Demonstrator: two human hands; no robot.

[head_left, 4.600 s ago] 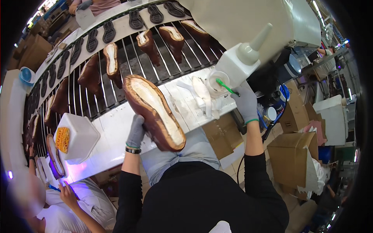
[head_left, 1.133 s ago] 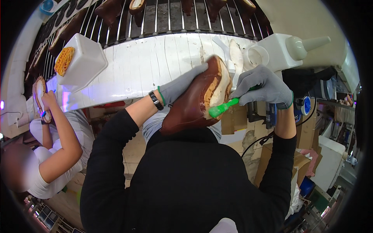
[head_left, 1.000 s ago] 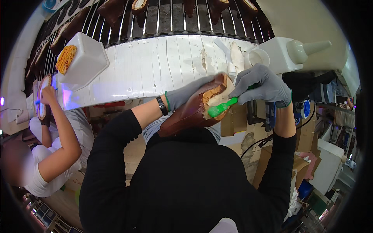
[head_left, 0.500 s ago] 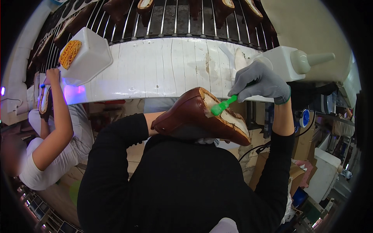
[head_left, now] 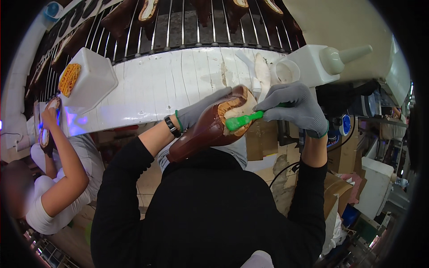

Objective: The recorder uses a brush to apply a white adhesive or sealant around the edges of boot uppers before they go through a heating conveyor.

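A long white table (head_left: 147, 85) stands just past the left hand (head_left: 202, 110), with shiny metal bars (head_left: 183, 27) beyond. Under the right hand (head_left: 297, 107), I see pale floor (head_left: 264, 173) with a grey patch (head_left: 280, 179). Purple light (head_left: 79, 121) glows well left of both hands.

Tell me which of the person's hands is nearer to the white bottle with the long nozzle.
Right. The right hand, holding the green brush, is just below the white bottle in the picture; the left hand, on the brown shoe, is farther off, to the bottle's left.

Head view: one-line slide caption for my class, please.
Gloved left hand holds brown shoe; gloved right hand holds green brush at its underside.
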